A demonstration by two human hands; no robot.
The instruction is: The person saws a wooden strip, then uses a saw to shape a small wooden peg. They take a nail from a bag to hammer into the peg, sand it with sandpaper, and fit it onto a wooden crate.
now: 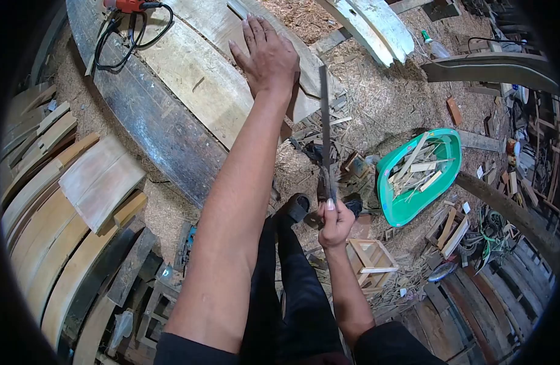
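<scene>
My left hand [269, 59] lies with its fingers spread on the pale wooden boards [201, 79] at the top centre. Lower and to the right, my right hand [336, 222] is closed around the lower end of a long, narrow dark tool [326, 121]. The tool points up past the right end of the boards; its exact kind I cannot make out. Beneath the boards runs a dark, curved plank [158, 115] with worn blue-white patches.
A red power tool [129, 5] with a black cable rests at the upper left. Right of me stands a green tub [423, 205] holding wood scraps, near a small wooden frame [372, 266]. Curved boards [55, 243] are stacked at left. Shavings cover the ground.
</scene>
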